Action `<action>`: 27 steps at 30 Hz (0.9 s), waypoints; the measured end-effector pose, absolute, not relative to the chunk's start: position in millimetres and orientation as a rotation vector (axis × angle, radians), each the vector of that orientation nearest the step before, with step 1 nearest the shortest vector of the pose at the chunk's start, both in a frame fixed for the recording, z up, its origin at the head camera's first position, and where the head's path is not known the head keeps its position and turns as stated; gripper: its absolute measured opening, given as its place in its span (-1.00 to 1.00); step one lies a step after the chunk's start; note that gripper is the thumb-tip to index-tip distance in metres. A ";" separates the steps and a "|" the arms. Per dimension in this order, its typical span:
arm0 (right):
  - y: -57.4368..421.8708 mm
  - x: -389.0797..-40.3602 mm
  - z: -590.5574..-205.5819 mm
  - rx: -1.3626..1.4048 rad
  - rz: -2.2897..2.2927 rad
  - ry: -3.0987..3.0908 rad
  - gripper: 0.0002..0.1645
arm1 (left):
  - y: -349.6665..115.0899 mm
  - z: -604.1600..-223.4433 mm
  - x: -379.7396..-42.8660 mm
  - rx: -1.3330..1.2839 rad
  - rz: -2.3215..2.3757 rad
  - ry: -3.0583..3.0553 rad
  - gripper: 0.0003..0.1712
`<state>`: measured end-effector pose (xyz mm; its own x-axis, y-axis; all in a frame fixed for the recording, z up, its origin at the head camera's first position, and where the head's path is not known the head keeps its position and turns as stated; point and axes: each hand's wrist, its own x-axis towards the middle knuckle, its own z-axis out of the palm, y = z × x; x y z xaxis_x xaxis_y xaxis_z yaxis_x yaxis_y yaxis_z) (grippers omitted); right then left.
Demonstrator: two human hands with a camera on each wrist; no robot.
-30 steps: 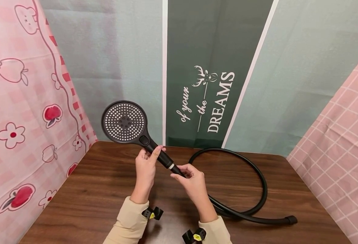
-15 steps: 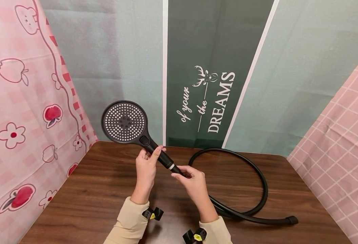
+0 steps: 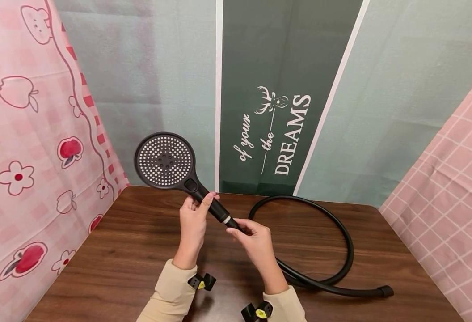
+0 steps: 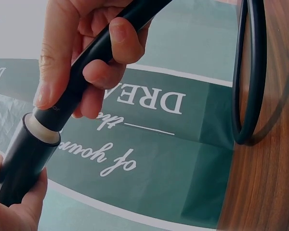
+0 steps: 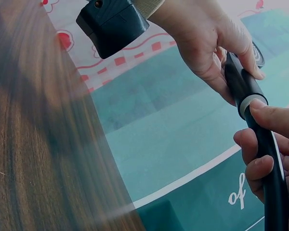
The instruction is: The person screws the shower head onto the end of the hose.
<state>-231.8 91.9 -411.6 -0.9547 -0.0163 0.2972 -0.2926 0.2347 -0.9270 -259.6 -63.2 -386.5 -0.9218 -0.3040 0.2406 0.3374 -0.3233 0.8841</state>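
A black shower head (image 3: pixel 164 160) with a round face of pale nozzles is held up over the table, its face toward the head camera. My left hand (image 3: pixel 193 221) grips its handle (image 3: pixel 217 210), thumb along the front. Just below, my right hand (image 3: pixel 256 239) holds the end of the black hose (image 4: pixel 101 50) between thumb and curled fingers. A white ring (image 4: pixel 41 131) shows where hose end and handle meet, in line with each other. How deep the hose end sits inside the handle is hidden.
The rest of the hose (image 3: pixel 348 243) loops over the right side of the brown wooden table (image 3: pixel 119 259). Its other end (image 3: pixel 385 291) lies near the front right. Printed cloths (image 3: pixel 179 67) stand behind and at both sides. Each wrist wears a small black camera (image 3: pixel 201 281).
Almost nothing differs. Both hands keep their hold on the shower head and hose end, and the whole view shifts very slightly.
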 end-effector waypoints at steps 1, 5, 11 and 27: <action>91.7 -231.9 -411.9 0.289 1.785 -2.278 -0.73 | -63.3 -386.4 -259.3 -0.040 -2.273 -1.539 -0.70; 91.1 -231.8 -412.8 0.286 1.712 -2.278 -0.66 | -63.6 -386.4 -258.9 -0.035 -2.272 -1.559 -0.68; 91.2 -231.2 -411.6 0.287 1.679 -2.275 -0.65 | -63.6 -386.1 -259.4 -0.048 -2.281 -1.552 -0.70; 91.4 -229.3 -408.6 0.283 1.766 -2.238 -0.72 | -63.0 -386.7 -259.8 -0.061 -2.276 -1.529 -0.72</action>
<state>-229.3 91.4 -408.6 -0.9427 0.0171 0.3332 -0.3201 0.2352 -0.9177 -259.8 -63.0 -386.7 -0.9203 -0.2988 0.2523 0.3465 -0.3239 0.8803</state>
